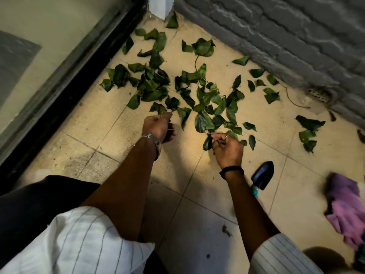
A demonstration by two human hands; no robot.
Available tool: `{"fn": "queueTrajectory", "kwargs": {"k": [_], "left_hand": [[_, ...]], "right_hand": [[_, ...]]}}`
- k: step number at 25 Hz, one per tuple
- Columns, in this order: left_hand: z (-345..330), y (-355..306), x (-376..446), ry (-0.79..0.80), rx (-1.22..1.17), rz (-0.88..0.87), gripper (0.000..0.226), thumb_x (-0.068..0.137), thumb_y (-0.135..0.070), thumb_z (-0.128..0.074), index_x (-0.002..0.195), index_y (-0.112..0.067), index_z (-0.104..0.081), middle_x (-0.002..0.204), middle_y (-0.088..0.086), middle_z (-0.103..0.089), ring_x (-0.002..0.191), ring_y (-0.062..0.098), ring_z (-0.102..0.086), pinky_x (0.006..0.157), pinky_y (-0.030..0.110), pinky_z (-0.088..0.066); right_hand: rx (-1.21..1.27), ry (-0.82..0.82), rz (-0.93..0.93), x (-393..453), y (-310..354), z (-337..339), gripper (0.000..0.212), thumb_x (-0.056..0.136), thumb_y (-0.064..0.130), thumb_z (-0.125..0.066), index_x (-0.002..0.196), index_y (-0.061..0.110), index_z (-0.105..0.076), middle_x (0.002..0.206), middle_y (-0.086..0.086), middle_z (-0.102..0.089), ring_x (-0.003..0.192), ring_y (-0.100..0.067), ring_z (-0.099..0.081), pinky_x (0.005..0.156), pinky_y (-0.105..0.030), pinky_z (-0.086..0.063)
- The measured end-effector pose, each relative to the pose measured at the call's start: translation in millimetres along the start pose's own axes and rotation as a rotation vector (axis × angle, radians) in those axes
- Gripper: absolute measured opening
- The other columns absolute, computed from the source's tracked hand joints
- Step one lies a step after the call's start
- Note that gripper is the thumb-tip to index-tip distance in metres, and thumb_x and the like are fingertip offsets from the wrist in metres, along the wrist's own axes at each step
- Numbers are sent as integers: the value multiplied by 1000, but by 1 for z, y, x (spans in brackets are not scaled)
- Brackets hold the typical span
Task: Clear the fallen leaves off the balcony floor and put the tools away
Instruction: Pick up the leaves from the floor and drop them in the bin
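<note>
From the head camera, the person is bent low over the beige tiled floor [122, 147]. Green leaves [154, 84] lie scattered across the tiles, thickest in the middle, between the black door frame [65, 84] on the left and the grey brick wall [276, 36] on the right; single ones reach up to the far corner.

The left hand [159, 126] is at the near edge of the leaves. Its fingers are curled, and the thumb and forefinger pinch a leaf at its tip. A metal watch [156, 142] sits on this wrist.

The right hand [227, 147] has its fingers curled around a few leaves; one dark leaf hangs out on its left side. A black band [232, 171] is on this wrist.

A small dark trowel [263, 176] lies flat on the tiles, just beside the right forearm. Its long axis runs from near to far, the pointed blade toward the wall, the handle end toward the person.

A purple cloth [345, 206] lies crumpled at the right edge.
</note>
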State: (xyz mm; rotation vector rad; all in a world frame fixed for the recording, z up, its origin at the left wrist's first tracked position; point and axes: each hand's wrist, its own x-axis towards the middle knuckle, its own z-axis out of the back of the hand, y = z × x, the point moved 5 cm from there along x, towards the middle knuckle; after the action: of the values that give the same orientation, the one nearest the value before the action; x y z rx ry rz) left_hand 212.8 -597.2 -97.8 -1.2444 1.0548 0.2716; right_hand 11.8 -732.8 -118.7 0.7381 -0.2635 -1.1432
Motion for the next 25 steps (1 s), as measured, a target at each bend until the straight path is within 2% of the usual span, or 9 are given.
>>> {"fn": "queueTrajectory", "kwargs": {"k": [4,8,10,13,16,18,20,22,25], "left_hand": [[-19,1,-12,136,-49,41,28,102,-26,-57,118,-3,-57,64,7,-71,47,16,-66,41,20,-50],[-35,10,-16,183,-18,69,23,98,-31,-60,104,-10,-67,99,20,-73,81,29,-71,65,37,-59],[-36,9,-19,114,51,43,29,94,-38,-59,97,-12,-72,107,20,-71,94,33,-68,79,44,-57],[-17,3,-20,-179,220,-65,41,100,-38,-51,103,-3,-72,107,18,-70,98,34,-65,84,37,-50],[-2,3,-25,-352,200,-105,42,102,-38,-48,83,-5,-66,95,18,-72,84,32,-69,78,35,-52],[-3,5,-25,-340,104,-81,42,101,-40,-48,77,-9,-62,78,10,-69,63,28,-73,61,29,-53],[-10,7,-23,-298,81,-62,40,100,-43,-50,86,-9,-66,75,5,-66,58,26,-72,52,23,-46],[-20,7,-25,-243,98,-69,45,100,-44,-48,90,-6,-70,78,7,-69,54,23,-68,49,21,-42],[-24,3,-29,-187,110,-77,47,104,-42,-44,87,-8,-72,74,8,-72,41,13,-55,42,17,-35]], "right_hand": [[434,-128,-119,-5,35,21,27,84,4,-76,97,28,-71,97,5,-74,90,-9,-70,88,-34,-59],[642,-64,-45,-32,101,5,28,83,-1,-75,103,17,-71,99,4,-74,92,-5,-71,85,-22,-57],[585,15,18,-56,122,-14,30,88,-3,-68,111,17,-70,106,4,-73,99,-1,-68,90,-25,-57],[433,129,193,-79,134,-25,43,96,2,-56,135,20,-59,129,5,-66,118,2,-60,100,-19,-50],[331,6,305,-78,124,-3,32,98,11,-57,125,26,-65,123,10,-66,116,-2,-59,98,-19,-47],[268,-101,214,-47,98,4,30,95,12,-60,118,31,-68,118,11,-67,111,-6,-60,96,-28,-51],[25,-43,131,-3,70,-7,36,94,14,-62,127,29,-65,133,5,-61,123,-15,-55,108,-38,-46],[-258,103,161,27,47,-24,44,94,14,-61,137,21,-59,149,0,-49,136,-22,-45,118,-33,-32],[-418,170,276,39,32,-35,39,95,15,-60,134,14,-62,139,-6,-57,127,-25,-51,111,-31,-36]]}}
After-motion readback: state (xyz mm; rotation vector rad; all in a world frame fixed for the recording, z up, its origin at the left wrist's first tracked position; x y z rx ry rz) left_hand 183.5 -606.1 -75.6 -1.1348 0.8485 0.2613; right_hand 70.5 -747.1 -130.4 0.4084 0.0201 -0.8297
